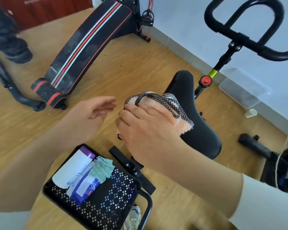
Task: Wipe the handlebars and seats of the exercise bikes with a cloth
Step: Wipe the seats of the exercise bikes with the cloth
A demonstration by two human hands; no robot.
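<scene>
While the right hand (145, 130) presses the cloth (156, 103) against the seat (201, 130), I read this as the seat-wiping step, with the handlebars (239, 35) not yet reached. The cloth, peach and fluffy with a black-and-white checked trim, is bunched on the seat's left edge, about midway between the narrow nose and the broad rear. The right hand's fingers curl over and into the bundle, with folds of trim lying across them. The fingertips are hidden, but the hold looks firm. The left hand (93, 112) hovers just beside the cloth, off the seat's left edge, with its fingers loosely spread and holding nothing. As far as I can tell it touches neither cloth nor seat.

Much of the seat's black top shows bare beyond the cloth, so I judge the wiping to be only partway done. For the next move I would want the cloth drawn along the seat from nose to rear edge and across to the right edge, under steady downward pressure. After that the handlebars, well apart at the far right, call for a reach up and forward and a wrap of the cloth round the tube.

Below the hands, a black basket (146, 201) holds a white bottle (71, 168), a pack of wipes (85, 185) and a green cloth (101, 168) toward its left edge.
</scene>
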